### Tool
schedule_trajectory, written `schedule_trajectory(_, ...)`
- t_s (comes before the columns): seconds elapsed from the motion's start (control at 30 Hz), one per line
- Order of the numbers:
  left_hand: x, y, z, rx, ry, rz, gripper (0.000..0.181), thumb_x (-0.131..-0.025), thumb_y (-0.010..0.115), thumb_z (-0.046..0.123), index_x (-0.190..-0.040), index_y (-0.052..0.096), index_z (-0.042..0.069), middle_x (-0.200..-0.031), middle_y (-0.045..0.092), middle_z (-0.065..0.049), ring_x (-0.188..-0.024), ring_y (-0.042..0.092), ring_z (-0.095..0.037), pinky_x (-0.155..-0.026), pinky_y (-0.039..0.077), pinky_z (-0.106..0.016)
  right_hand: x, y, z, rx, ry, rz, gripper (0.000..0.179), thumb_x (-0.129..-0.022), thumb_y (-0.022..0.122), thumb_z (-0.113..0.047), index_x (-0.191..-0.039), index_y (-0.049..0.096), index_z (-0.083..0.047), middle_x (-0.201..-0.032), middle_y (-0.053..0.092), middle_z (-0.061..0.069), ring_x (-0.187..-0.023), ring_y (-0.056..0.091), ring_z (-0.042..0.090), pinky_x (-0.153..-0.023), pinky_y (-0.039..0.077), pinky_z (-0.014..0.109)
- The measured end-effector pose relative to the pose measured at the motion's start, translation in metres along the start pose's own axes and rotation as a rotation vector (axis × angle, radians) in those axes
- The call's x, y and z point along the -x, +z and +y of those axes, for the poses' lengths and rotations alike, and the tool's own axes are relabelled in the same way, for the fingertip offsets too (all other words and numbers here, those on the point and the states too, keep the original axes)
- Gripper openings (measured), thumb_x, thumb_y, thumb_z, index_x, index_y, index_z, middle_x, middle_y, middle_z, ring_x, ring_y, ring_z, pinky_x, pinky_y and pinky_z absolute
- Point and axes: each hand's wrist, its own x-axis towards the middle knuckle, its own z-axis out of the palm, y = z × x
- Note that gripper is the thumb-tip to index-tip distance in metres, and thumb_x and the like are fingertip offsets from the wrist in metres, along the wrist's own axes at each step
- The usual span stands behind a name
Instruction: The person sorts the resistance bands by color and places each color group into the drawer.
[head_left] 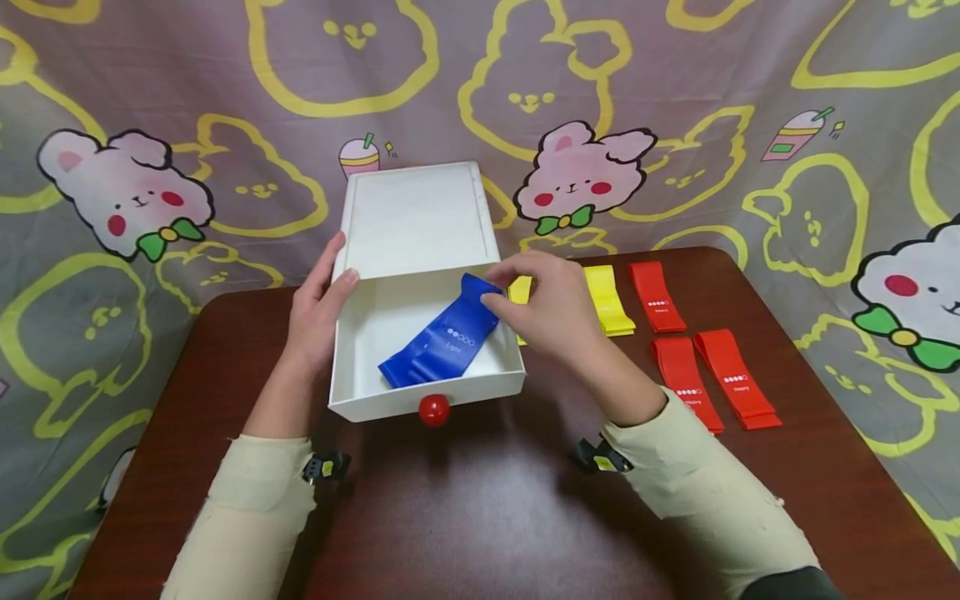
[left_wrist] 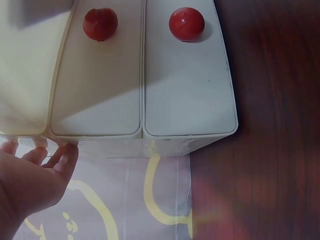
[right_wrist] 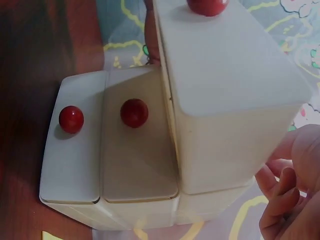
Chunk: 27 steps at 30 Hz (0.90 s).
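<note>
A white drawer cabinet (head_left: 420,221) stands on the table with its top drawer (head_left: 356,333) pulled out. Inside that drawer lies a folded blue resistance band (head_left: 442,342) marked "Light", slanting up to the right. My right hand (head_left: 551,304) pinches the band's upper end between thumb and forefinger, over the drawer's right wall. My left hand (head_left: 311,308) rests against the cabinet's left side, thumb at its top front edge. In the left wrist view, fingertips (left_wrist: 67,157) touch the side wall. Two lower drawers (left_wrist: 100,75) show closed, each with a red round knob.
To the right of the cabinet lie yellow bands (head_left: 609,300) and three red bands marked "Heavy" (head_left: 738,379), partly behind my right hand and forearm. A patterned curtain (head_left: 420,75) hangs behind the brown table (head_left: 480,517). The open drawer's red knob (head_left: 433,410) juts toward me.
</note>
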Motion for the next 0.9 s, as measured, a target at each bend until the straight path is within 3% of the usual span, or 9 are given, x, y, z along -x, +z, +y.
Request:
schedule_trajectory(0.1, -0.001, 0.000, 0.000, -0.001, -0.003, -0.003, 0.056, -0.102, 0.055, 0.035, -0.155, 0.036, 0.036, -0.157, 0.036, 0.001, -0.120, 0.048, -0.027, -0.085, 0.049, -0.028, 0.009, -0.006, -0.002, -0.028, 0.021, 0.046, 0.020, -0.085, 0.081, -0.020, -0.103, 0.077, -0.012, -0.091, 0.071, -0.003, -0.061, 0.050, 0.019, -0.051, 0.042, 0.033)
schedule_trajectory(0.23, 0.000, -0.001, 0.001, 0.004, -0.004, -0.002, 0.056, -0.102, 0.055, 0.034, -0.155, 0.037, 0.036, -0.157, 0.036, 0.000, -0.119, 0.049, -0.027, -0.085, 0.049, -0.028, 0.027, -0.013, -0.006, -0.088, 0.020, 0.116, 0.017, -0.085, 0.081, -0.021, -0.099, 0.078, -0.014, -0.085, 0.070, -0.007, -0.053, 0.047, 0.018, -0.045, 0.038, 0.032)
schedule_trajectory(0.47, 0.000, -0.002, 0.004, -0.024, -0.008, 0.006, 0.056, -0.102, 0.055, 0.033, -0.155, 0.038, 0.034, -0.156, 0.038, -0.001, -0.121, 0.048, -0.025, -0.093, 0.049, -0.037, 0.061, -0.012, -0.012, -0.251, -0.117, 0.246, 0.016, -0.084, 0.081, -0.012, -0.100, 0.078, -0.010, -0.085, 0.069, -0.006, -0.049, 0.045, 0.013, -0.042, 0.037, 0.027)
schedule_trajectory(0.67, -0.001, -0.002, 0.006, -0.034, -0.022, 0.019, 0.054, -0.102, 0.056, 0.031, -0.154, 0.041, 0.031, -0.153, 0.042, -0.004, -0.121, 0.048, -0.023, -0.097, 0.047, -0.040, 0.084, -0.001, -0.015, -0.380, -0.192, 0.291, 0.020, -0.082, 0.079, -0.003, -0.101, 0.076, -0.008, -0.092, 0.071, -0.002, -0.048, 0.044, 0.008, -0.042, 0.035, 0.024)
schedule_trajectory(0.9, -0.003, -0.002, 0.009, -0.041, -0.037, 0.037, 0.054, -0.099, 0.062, 0.030, -0.151, 0.047, 0.029, -0.150, 0.047, -0.007, -0.118, 0.051, -0.021, -0.094, 0.049, -0.037, 0.104, 0.028, -0.021, -0.492, -0.244, 0.328, 0.022, -0.080, 0.078, 0.001, -0.100, 0.075, -0.005, -0.089, 0.070, 0.004, -0.048, 0.044, 0.007, -0.040, 0.036, 0.022)
